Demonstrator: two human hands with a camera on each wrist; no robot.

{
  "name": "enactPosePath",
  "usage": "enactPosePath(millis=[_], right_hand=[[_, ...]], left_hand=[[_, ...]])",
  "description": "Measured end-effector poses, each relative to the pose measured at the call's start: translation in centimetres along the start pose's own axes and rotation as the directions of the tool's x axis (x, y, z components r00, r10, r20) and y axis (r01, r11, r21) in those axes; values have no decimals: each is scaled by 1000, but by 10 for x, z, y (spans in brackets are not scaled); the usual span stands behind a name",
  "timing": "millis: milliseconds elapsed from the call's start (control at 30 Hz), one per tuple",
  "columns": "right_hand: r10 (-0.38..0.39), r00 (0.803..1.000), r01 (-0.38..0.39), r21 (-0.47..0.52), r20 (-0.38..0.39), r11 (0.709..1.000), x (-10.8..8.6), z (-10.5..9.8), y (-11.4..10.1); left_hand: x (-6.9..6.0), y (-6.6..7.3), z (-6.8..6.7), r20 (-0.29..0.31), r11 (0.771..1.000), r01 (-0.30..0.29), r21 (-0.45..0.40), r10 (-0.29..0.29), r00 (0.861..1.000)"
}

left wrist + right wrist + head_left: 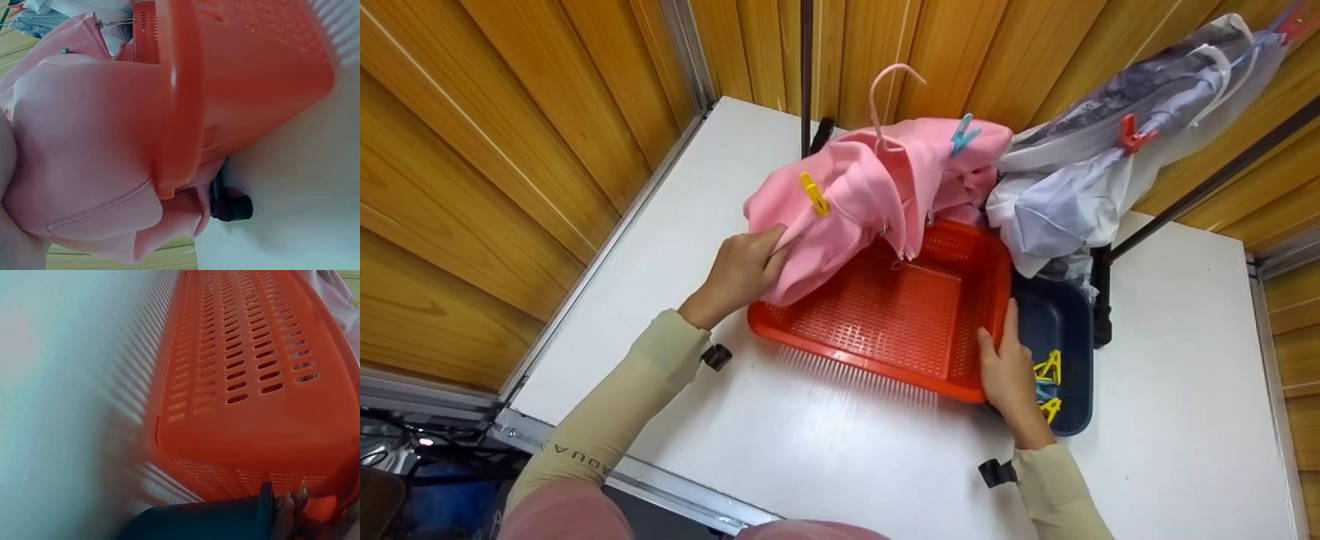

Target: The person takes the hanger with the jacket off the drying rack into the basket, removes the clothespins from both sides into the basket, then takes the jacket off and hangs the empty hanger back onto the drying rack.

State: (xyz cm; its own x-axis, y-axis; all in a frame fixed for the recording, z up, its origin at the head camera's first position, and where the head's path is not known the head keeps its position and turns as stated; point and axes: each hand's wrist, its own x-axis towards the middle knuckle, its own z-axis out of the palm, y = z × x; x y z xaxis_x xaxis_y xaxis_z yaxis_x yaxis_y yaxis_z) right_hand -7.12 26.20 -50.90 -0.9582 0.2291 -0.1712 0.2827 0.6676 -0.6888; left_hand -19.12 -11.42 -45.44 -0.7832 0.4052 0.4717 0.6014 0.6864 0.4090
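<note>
A pink jacket (840, 217) with a zip front hangs on a pink hanger (877, 97), with a yellow clothespin (814, 193) and a blue clothespin (964, 136) clipped to it. My left hand (744, 271) pinches the jacket's fabric at its left side. Below the jacket is a red perforated basket (885, 315), and the jacket's lower part overlaps its back left rim. My right hand (1011, 367) grips the basket's right rim, thumb on the inner side. In the right wrist view, its fingertips (301, 495) show between the basket and a dark blue tub (208, 517).
Several yellow and blue clothespins (1048, 382) lie in the dark blue tub. White and grey garments (1072, 187) hang at the back right, with a red clothespin (1132, 135) on them. Black rack poles (1215, 180) stand behind, near wood-patterned walls (510, 112). Everything rests on a white table (1177, 360).
</note>
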Motion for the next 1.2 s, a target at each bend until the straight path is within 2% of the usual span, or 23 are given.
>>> enactPosePath(millis=[333,767,900,1200], right_hand=[[2,1000,-2,6,8,1000,0,0,0],[12,1000,-12,9,2,1000,1,1,0],[11,1000,-11,11,3,1000,1,1,0],[-3,1000,3,19,-6,1000,1,1,-1]], left_hand=[[-4,-2,6,70,998,60,-7,-59,996],[-12,-1,13,117,994,109,-7,-108,987],[-14,-1,16,104,994,107,-6,-106,989],[-20,-4,26,33,995,96,10,-96,995]])
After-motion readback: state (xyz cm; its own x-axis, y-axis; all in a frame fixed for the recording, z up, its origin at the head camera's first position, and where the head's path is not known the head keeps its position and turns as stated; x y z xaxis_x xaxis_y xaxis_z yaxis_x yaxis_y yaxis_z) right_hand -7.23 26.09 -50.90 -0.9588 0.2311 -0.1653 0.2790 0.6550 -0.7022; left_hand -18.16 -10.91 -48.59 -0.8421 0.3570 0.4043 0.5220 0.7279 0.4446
